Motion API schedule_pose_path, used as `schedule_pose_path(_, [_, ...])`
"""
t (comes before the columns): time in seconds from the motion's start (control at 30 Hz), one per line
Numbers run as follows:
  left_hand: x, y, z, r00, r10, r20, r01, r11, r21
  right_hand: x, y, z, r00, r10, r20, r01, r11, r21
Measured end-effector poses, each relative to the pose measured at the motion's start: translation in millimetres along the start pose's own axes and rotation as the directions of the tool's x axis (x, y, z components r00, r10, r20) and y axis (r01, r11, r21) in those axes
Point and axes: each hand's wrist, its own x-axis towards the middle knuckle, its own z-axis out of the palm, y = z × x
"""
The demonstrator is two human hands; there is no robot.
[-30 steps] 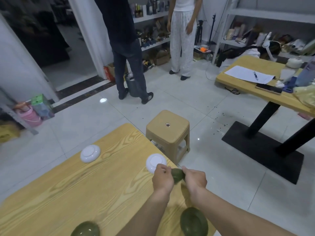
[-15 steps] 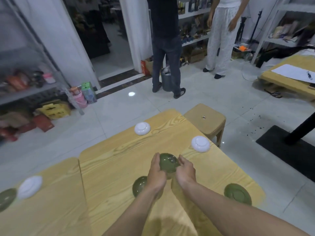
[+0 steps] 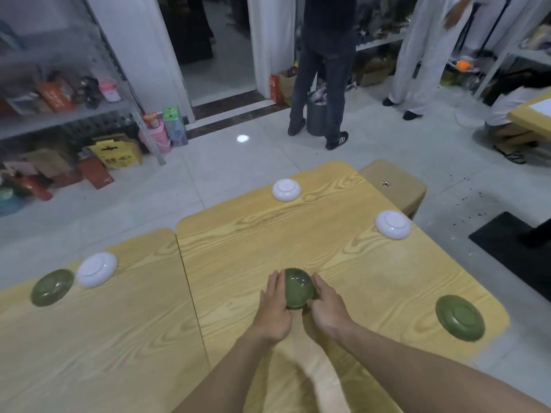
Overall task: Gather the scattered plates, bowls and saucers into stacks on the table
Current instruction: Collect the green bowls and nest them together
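Both my hands hold a green bowl (image 3: 298, 286) low over the middle of the wooden table (image 3: 343, 263): my left hand (image 3: 275, 305) cups its left side, my right hand (image 3: 326, 308) its right. What lies under the bowl is hidden by my hands. A green saucer (image 3: 459, 317) lies upside down near the right edge. Two white saucers (image 3: 286, 189) (image 3: 393, 224) lie upside down at the far side. On the adjoining left table (image 3: 89, 338) lie a white saucer (image 3: 97, 269) and a green saucer (image 3: 52, 287), side by side.
A tan plastic stool (image 3: 396, 186) stands against the table's far right corner. Two people stand on the tiled floor beyond, one next to a grey bin (image 3: 316, 116). Shelves with boxes line the left wall. A second table's black base (image 3: 515, 251) sits at right.
The view has swung left and down, revealing the left table. My hands have carried the green bowl from the table's right edge toward its middle and lowered it over the spot where a green saucer lay.
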Motion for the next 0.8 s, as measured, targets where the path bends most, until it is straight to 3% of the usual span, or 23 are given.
schedule_pose_path(0.07, [1, -4, 0, 0.999, -0.006, 0.034, 0.004, 0.998, 0.069, -1, 1, -3, 0.998, -0.065, 0.023, 0.067, 0.994, -0.086])
schedule_pose_path(0.13, [-1, -4, -2, 0.999, 0.022, 0.033, -0.030, 0.969, 0.243, -2, 5, -11, 0.986, -0.159, 0.042, 0.164, 0.937, -0.310])
schedule_pose_path(0.23, [-7, 16, -4, 0.986, 0.157, 0.048, -0.157, 0.813, 0.561, -9, 14, -38, 0.966, -0.251, 0.060, 0.215, 0.653, -0.726])
schedule_pose_path(0.3, [-6, 37, -1, 0.970, 0.219, 0.102, -0.232, 0.726, 0.647, -19, 20, -60, 0.942, -0.335, 0.033, 0.203, 0.486, -0.850])
schedule_pose_path(0.33, [-5, 49, 3, 0.962, 0.237, 0.135, -0.265, 0.697, 0.666, -26, 24, -72, 0.942, -0.335, 0.005, 0.167, 0.456, -0.874])
schedule_pose_path(0.5, [-5, 113, 34, 0.912, 0.325, 0.249, -0.399, 0.565, 0.722, -76, 50, -143, 0.987, -0.109, -0.120, -0.058, 0.455, -0.888])
schedule_pose_path(0.6, [-8, 151, 59, 0.883, 0.362, 0.299, -0.458, 0.525, 0.717, -106, 68, -178, 0.973, -0.063, -0.224, -0.159, 0.519, -0.840])
schedule_pose_path(0.73, [-10, 194, 99, 0.861, 0.365, 0.355, -0.503, 0.511, 0.697, -128, 103, -215, 0.955, 0.034, -0.295, -0.254, 0.609, -0.752])
schedule_pose_path(0.8, [-5, 212, 120, 0.867, 0.345, 0.360, -0.498, 0.552, 0.669, -130, 115, -233, 0.946, 0.074, -0.315, -0.284, 0.656, -0.699])
